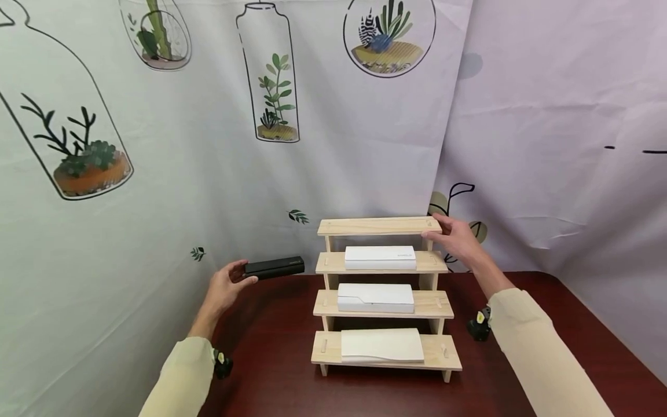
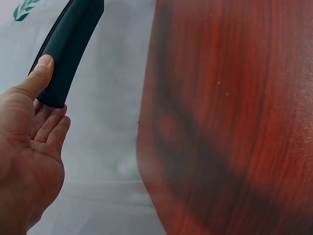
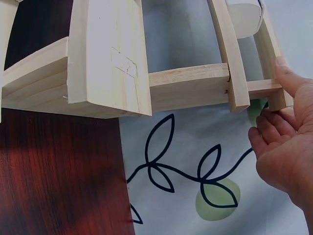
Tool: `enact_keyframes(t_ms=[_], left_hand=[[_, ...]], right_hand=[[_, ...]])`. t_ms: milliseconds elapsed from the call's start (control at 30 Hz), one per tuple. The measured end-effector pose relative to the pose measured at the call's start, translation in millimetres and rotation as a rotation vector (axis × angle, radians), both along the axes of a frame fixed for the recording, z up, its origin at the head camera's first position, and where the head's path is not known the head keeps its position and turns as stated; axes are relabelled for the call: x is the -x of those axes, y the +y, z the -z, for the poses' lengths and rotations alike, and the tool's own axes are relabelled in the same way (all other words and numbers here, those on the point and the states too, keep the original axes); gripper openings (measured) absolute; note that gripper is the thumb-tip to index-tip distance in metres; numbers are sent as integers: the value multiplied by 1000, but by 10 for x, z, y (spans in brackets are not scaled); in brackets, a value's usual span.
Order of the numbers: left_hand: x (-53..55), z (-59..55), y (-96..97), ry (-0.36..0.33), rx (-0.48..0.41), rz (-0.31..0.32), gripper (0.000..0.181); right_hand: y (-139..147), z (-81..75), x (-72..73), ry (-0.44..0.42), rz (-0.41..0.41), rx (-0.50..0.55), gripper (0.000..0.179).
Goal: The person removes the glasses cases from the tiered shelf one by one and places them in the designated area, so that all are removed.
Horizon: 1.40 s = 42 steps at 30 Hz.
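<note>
Box of black colour (image 1: 274, 267), long and narrow, is in the left hand (image 1: 225, 288); through the head camera I see it to the left of the wooden stand (image 1: 329, 262), with a gap between the two. The left wrist view shows me the thumb (image 2: 41, 73) laid along one face of this box and the other fingers (image 2: 46, 125) behind its near end, so I call it a pinch. The right hand (image 1: 458, 237) I find at the right end of the highest board (image 1: 379, 226): it pinches the wood there, thumb on one side and bent fingers on the other. On the three boards below, I count one box each: the upper white box (image 1: 380, 258), which bears small letters I cannot read, the middle white box (image 1: 375, 297), and the lower white box (image 1: 383, 346), whose front edge is wavy. The stand is placed on the dark red table (image 1: 260, 347), before a pale cloth (image 1: 365, 162) printed with plants in glass vessels.
</note>
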<state>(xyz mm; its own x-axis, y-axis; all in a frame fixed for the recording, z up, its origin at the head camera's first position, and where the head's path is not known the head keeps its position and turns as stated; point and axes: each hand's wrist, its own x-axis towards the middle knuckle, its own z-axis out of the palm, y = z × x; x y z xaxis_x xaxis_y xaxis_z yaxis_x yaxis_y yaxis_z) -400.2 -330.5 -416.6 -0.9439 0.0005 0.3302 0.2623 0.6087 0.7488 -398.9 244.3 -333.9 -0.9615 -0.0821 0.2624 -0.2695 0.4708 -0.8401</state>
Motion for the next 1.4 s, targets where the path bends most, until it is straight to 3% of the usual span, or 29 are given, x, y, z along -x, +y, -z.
enact_keyframes(t_ms=[600,800,1067,1400], left_hand=[[23,324,51,-63,78,-47,64],[4,382,74,-113,115,-52,66],[49,423,93,-131,114,-56,64],[61,475,57,-196,155,-19,65]], right_hand=[[-1,0,11,0,18,-14,80],[-8,-11,7,-5,21,-19,80],[9,-10,11,6,16,-17,79],[22,8,35,18,6,-33,80]])
